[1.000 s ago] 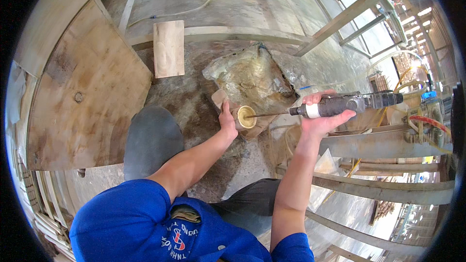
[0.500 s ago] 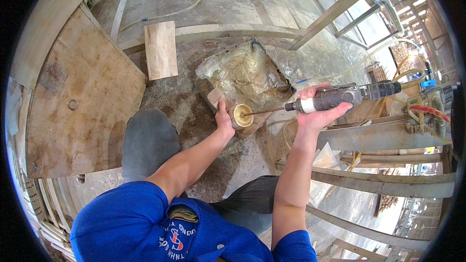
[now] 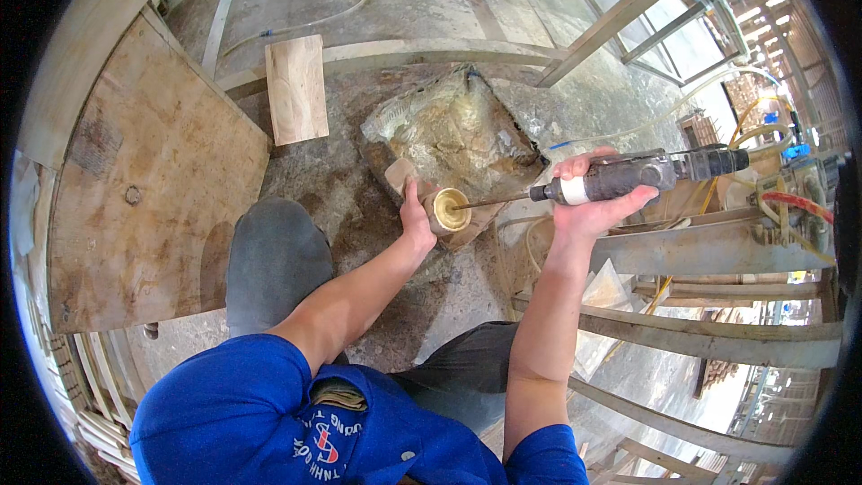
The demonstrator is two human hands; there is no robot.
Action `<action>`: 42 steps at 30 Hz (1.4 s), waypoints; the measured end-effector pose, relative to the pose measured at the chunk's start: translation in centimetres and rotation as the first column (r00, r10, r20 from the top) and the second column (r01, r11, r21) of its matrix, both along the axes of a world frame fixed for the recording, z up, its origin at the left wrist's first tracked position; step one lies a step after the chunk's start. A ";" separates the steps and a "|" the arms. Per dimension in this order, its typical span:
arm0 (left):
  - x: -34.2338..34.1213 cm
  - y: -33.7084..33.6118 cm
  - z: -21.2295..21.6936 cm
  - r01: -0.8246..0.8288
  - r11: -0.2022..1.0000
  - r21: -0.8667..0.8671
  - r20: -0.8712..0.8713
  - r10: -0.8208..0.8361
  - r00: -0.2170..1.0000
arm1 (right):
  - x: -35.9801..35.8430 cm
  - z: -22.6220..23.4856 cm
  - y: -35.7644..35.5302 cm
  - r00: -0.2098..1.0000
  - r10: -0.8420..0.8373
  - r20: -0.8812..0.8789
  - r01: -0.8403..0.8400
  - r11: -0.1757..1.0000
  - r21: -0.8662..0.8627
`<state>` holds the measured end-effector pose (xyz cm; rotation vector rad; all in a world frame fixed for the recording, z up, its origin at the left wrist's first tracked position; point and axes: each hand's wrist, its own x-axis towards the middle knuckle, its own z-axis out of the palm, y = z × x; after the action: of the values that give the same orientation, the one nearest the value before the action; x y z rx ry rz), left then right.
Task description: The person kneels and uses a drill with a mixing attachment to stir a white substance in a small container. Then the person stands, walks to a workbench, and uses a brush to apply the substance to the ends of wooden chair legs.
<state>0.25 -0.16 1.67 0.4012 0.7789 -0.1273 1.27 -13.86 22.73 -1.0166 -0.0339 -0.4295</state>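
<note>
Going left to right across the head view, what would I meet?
Large stained wooden panel, pale rectangular wooden board, bare left hand, round cup with yellowish contents, thin metal rod, black cylindrical power tool in the bare right hand, curved red hose.

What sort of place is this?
Probably a workshop, perhaps for woodwork: the right hand holds a drill-like tool, with a wooden board and a large stained wooden panel nearby.

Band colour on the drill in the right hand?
White band on the dark drill; best in the head view.
</note>
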 end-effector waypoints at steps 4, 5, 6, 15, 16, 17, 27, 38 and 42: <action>0.0 -0.3 0.0 0.004 1.000 -0.012 -0.006 -0.004 1.000 | 0.1 -0.1 -0.3 1.000 -0.008 -0.001 0.008 1.000 0.001; 0.0 -0.4 0.2 -0.005 1.000 -0.003 -0.012 0.005 1.000 | 0.0 -0.1 -0.4 1.000 0.005 0.005 -0.005 1.000 -0.025; -0.1 -0.5 0.3 -0.013 1.000 0.007 -0.018 0.013 1.000 | 0.0 -0.1 -0.5 1.000 0.018 0.010 -0.017 0.999 -0.049; -0.2 -0.6 0.5 0.031 0.998 0.060 -0.071 -0.027 0.997 | -0.2 0.1 -0.1 1.000 -0.007 0.012 0.008 1.000 -0.029; -0.1 -0.5 0.3 0.037 0.997 0.063 -0.060 -0.033 0.998 | -0.3 0.3 0.0 1.000 -0.005 0.019 0.006 0.999 -0.043; -0.1 -0.4 0.1 0.031 0.999 0.038 -0.026 -0.030 0.999 | -0.3 0.5 0.0 1.000 -0.012 0.021 0.013 0.998 -0.056; 0.3 -0.2 -1.4 0.077 0.994 -0.082 0.114 -0.067 0.991 | -0.3 0.5 -0.5 0.999 -0.047 0.025 0.048 0.998 -0.030; 0.0 -0.7 -0.5 0.084 0.991 -0.106 0.113 -0.072 0.991 | -0.8 0.6 -0.9 0.996 -0.083 0.016 0.083 0.996 -0.045; 0.2 -0.7 -0.9 0.077 0.990 -0.121 0.107 -0.064 0.992 | -0.8 0.6 -1.0 0.997 -0.066 0.033 0.067 0.997 -0.037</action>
<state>0.44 -0.81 0.80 0.3144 0.6518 -0.2191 0.49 -14.84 23.37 -1.0510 -0.0371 -0.5071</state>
